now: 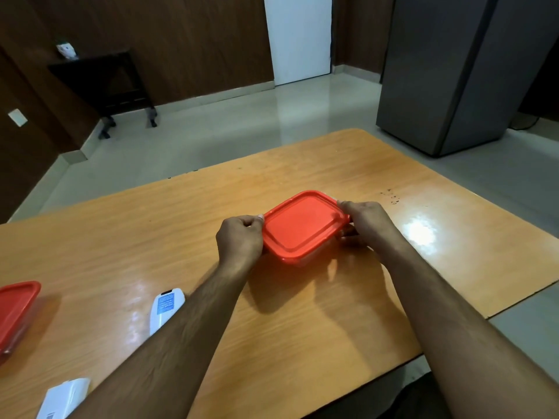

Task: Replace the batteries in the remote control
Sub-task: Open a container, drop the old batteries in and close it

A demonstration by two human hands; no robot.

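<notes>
A clear container with a red lid (304, 226) sits in the middle of the wooden table (378, 297). My left hand (240, 240) grips its left edge and my right hand (367, 226) grips its right edge. A white remote control (165, 309) lies face down to the left, partly hidden under my left forearm, with a blue label on its back. A second white remote-like object (65, 399) lies at the near left edge. What is inside the container is hidden by the lid.
A second red-lidded container (15, 313) sits at the table's left edge. Beyond the table are a grey refrigerator (453, 74), a white door (299, 37) and a dark side table (102, 80) by the wall.
</notes>
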